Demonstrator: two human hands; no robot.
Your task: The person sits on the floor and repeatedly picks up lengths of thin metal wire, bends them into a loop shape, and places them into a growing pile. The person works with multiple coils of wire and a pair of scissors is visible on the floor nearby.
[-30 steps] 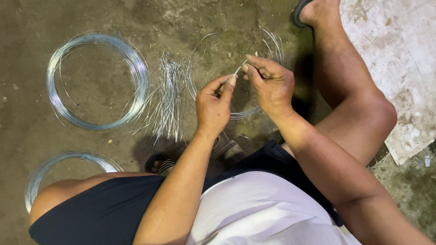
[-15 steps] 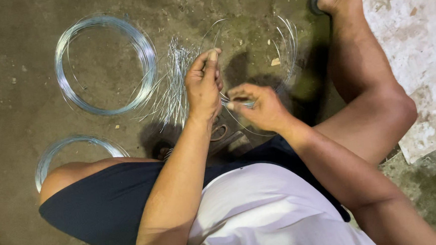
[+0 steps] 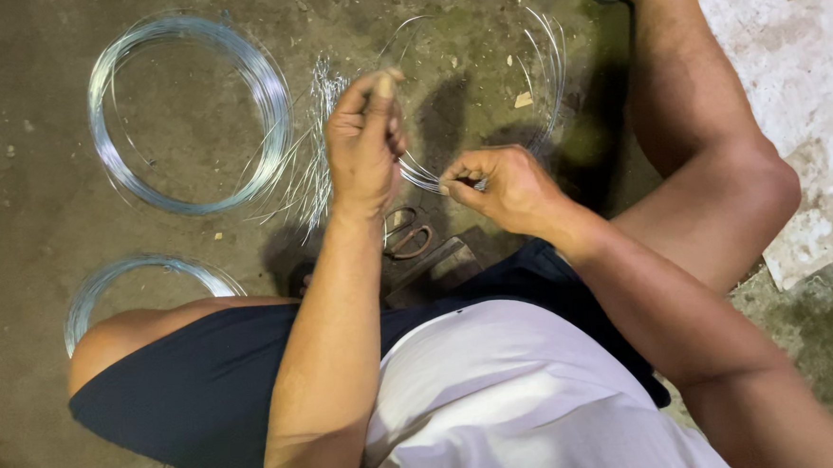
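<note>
Two coils of silvery wire are lying on the dirt floor at the far left, a large coil (image 3: 187, 113) above and a smaller coil (image 3: 139, 282) partly hidden behind the person's knee, with a bundle of cut wire pieces (image 3: 315, 144) lying just right of the large one. The left hand (image 3: 364, 146) is closing its fingers around a thin wire strand (image 3: 418, 174) and the right hand (image 3: 504, 189) is pinching the same strand just beside it. Below them a pair of pliers (image 3: 407, 234) is resting on the floor, and a loose wire loop (image 3: 545, 66) is curving past the right hand towards a pale concrete slab (image 3: 798, 72).
</note>
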